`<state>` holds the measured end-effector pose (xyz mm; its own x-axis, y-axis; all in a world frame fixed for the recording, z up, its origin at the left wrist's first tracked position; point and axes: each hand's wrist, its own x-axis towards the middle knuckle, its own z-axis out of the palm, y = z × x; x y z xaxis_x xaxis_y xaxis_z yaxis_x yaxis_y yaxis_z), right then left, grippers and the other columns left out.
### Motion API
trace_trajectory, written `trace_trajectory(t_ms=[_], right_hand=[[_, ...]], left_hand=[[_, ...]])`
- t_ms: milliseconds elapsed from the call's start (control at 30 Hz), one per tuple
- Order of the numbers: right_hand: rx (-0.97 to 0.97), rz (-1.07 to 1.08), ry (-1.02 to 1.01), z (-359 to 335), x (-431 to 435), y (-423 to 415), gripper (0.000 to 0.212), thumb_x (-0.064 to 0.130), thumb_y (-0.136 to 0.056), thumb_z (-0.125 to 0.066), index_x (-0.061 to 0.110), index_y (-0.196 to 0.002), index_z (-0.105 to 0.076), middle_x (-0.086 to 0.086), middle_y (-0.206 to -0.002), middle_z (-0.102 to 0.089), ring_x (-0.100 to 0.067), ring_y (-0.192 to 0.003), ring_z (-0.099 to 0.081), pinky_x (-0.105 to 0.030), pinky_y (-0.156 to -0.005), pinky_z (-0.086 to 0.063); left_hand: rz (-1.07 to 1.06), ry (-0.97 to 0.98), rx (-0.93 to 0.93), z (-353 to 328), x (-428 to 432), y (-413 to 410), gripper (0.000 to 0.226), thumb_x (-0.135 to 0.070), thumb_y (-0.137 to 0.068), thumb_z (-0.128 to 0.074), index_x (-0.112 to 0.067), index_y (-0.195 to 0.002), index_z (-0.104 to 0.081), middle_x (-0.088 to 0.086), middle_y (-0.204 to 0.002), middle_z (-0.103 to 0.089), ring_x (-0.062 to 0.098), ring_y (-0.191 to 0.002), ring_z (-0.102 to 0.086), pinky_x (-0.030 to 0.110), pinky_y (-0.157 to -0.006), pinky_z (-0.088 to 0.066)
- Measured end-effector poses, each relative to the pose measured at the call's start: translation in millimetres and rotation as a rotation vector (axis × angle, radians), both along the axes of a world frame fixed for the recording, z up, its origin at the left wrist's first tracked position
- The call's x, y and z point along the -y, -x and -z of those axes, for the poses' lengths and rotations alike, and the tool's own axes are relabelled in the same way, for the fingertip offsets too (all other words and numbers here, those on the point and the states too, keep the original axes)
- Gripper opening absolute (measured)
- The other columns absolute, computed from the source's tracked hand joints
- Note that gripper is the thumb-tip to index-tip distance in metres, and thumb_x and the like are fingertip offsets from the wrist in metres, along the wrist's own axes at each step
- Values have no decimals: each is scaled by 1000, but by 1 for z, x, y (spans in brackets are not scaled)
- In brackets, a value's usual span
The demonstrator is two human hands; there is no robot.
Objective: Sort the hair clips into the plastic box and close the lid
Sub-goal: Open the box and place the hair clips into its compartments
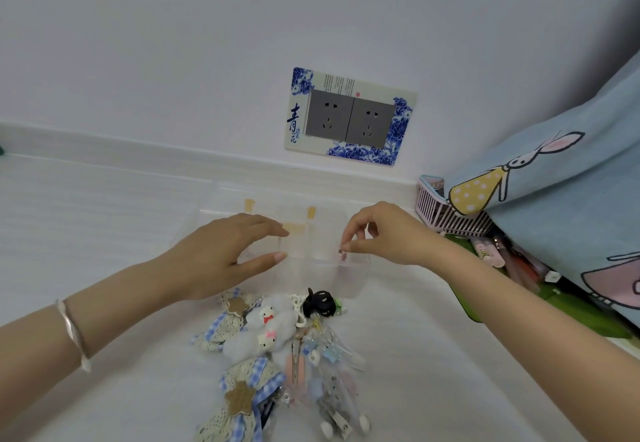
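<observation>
A clear plastic box (349, 278) with several compartments stands open on the white surface, its lid (242, 195) tipped back toward the wall. My left hand (225, 254) hovers over the box's left side, fingers straight and spread, holding nothing. My right hand (377, 233) pinches a small pink and dark hair clip (342, 253) over the box's right compartment. A heap of hair clips (287, 355) lies in front of the box: blue checked bows with star patches, fluffy white cat clips, a black claw clip (320, 303) and several small pastel clips.
A pink slatted basket (446, 219) stands at the right by the wall, beside a blue cartoon-print cloth (561, 171). A green mat with pens and small items (512, 265) lies under it. A double wall socket (349, 119) is behind the box.
</observation>
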<state>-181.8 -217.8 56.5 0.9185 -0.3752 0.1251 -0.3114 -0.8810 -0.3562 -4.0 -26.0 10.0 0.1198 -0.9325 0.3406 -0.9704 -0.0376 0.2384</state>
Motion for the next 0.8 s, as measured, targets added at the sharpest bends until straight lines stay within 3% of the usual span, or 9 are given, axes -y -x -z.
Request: trace_trajectory(t_ms=[67, 133, 200, 267, 367, 467, 700, 800], right_hand=[[87, 20, 59, 0, 2, 2, 4, 18, -82, -70, 18, -81, -74, 8, -68, -62, 3, -58, -50, -12, -57, -37], [314, 72, -9, -6, 3, 8, 5, 16, -82, -70, 20, -80, -73, 3, -72, -70, -8, -65, -62, -25, -65, -50], [590, 77, -208, -16, -4, 15, 9, 12, -81, -71, 21, -79, -72, 3, -70, -73, -16, -64, -69, -25, -65, -56], [737, 19, -324, -21, -15, 21, 12, 9, -78, -73, 21, -77, -73, 7, -69, -74, -14, -64, -71, -18, -66, -55], [764, -37, -391, -15, -31, 27, 14, 8, -75, -74, 23, -76, -74, 12, -74, -75, -11, -70, -71, -19, -73, -56], [727, -44, -404, -8, -35, 34, 12, 6, -73, -75, 17, -77, -75, 10, -76, -76, -9, -73, -71, -17, -75, -55], [658, 65, -625, -16, -27, 31, 10, 11, -79, -70, 10, -80, -60, 0, -66, -72, -13, -62, -69, -27, -63, -57], [564, 93, -602, -21, -23, 26, 28, 17, -78, -74, 14, -101, -57, -1, -72, -72, -12, -62, -66, -30, -63, -58]], left_hand=[[-2, 24, -57, -4, -2, 5, 63, -72, -80, -20, -41, -129, -44, -25, -133, -46, -11, -120, -36, 1, -87, -26], [-10, 108, -211, -12, -1, 15, 51, -67, -86, -26, -41, -120, -53, -27, -121, -55, -13, -112, -43, 1, -86, -31], [13, 93, -479, -25, 5, 30, 48, -63, -87, -32, -34, -110, -62, -19, -106, -68, -7, -97, -57, 9, -84, -41], [65, -37, -810, -37, 16, 44, 54, -60, -88, -35, -22, -115, -61, -8, -101, -74, 2, -90, -67, 21, -88, -50], [72, -90, -1222, -48, 33, 52, 47, -47, -90, -44, -12, -116, -59, 2, -105, -73, 12, -97, -69, 23, -89, -53], [70, -4, -1450, -52, 43, 53, 37, -34, -88, -55, -8, -111, -66, 4, -107, -72, 11, -90, -70, 18, -77, -56], [17, 79, -1465, -49, 54, 51, 24, -27, -86, -61, -15, -105, -69, -8, -87, -74, 3, -78, -69, 16, -68, -56], [-3, 65, -1329, -47, 58, 50, 23, -30, -84, -64, -17, -102, -71, -9, -87, -74, -1, -75, -66, 13, -65, -53]])
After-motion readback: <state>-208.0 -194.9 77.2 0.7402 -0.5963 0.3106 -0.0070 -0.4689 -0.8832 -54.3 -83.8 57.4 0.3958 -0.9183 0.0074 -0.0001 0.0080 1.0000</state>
